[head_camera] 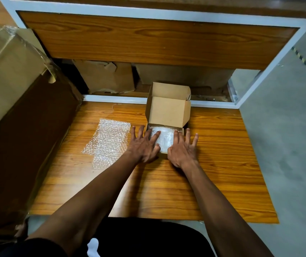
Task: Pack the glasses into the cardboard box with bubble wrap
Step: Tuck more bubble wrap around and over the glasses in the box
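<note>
Glasses themselves cannot be made out from where I stand; what shows inside the small cardboard box [168, 112] is a white, wrapped bundle of bubble wrap [164, 139], filling the open tray. Whether the glasses lie within that bundle I cannot tell. The box sits on the wooden table [213, 164], toward the far edge, with its lid [169, 110] standing upright behind the tray and its end flap [169, 89] rising beyond that.

Both hands are at the box. The left hand [144, 145] lies over the tray's left side, fingers straight and spread, with two fingertips on the wrapped bundle and the others reaching past the box's left wall. The right hand [182, 148] lies over the right side, fingers likewise straight and fanned, the inner ones on the bundle and the outer ones beyond the right wall. Neither hand is curled round anything (both are flat, palms down). The two thumbs are near each other over the tray's near edge but apart.

A second, loose sheet of bubble wrap [107, 141] lies flat on the table just left of the left hand, not touching the box.

A large cardboard carton [9, 71] stands along the table's left side. Behind the table, under a wooden shelf [148, 39], torn brown cardboard pieces [105, 76] lean in the recess.
</note>
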Motion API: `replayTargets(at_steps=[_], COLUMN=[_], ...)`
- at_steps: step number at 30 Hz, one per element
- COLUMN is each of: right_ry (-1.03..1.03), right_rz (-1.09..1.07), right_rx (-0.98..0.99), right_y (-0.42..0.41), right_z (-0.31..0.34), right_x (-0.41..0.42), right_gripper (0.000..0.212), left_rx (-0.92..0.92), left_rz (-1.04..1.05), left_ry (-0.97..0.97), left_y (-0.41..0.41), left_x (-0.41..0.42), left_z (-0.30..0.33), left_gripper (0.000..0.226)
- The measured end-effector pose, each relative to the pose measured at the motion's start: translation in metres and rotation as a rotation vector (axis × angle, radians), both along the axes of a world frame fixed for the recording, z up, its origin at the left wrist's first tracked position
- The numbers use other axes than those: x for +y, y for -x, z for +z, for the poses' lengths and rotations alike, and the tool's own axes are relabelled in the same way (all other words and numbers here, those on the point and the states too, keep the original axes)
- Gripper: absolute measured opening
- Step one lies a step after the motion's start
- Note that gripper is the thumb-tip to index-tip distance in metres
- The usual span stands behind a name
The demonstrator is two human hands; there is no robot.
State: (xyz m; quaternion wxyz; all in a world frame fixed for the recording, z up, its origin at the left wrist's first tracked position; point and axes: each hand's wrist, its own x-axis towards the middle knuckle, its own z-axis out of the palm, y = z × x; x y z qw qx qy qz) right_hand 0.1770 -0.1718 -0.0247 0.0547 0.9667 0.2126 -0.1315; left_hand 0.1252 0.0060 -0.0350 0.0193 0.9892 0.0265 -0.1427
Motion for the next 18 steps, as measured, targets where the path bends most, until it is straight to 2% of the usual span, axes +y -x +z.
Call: replayTargets(at_steps=[8, 11, 14, 16, 18], right_ry=[-0.077, -0.319, -0.683, -0.887, -0.955], right_rz=[-0.041, -0.092, -0.180, -0.269, -0.314], right_rx=[0.050, -0.026, -0.115, -0.060, 0.049], right_y=[0.000, 0.005, 0.007, 0.007, 0.007], right_z=[-0.002, -0.007, -0.010, -0.012, -0.014], right_x=[-0.002, -0.012, -0.024, -0.031, -0.038], right_gripper=[0.079, 0.068, 0.053, 0.050, 0.051], left_rx=[0.050, -0.064, -0.318, -0.384, -0.391], left_rz=[0.036, 0.052, 0.119, 0.190, 0.217], left_ry=[0.071, 0.175, 0.442, 0.541, 0.548], left_y=[-0.003, 0.004, 0.016, 0.021, 0.025], left_x=[-0.002, 0.001, 0.009, 0.015, 0.021], left_z=[0.000, -0.006, -0.015, -0.018, -0.020], left_gripper=[0.070, 0.064, 0.060, 0.058, 0.059])
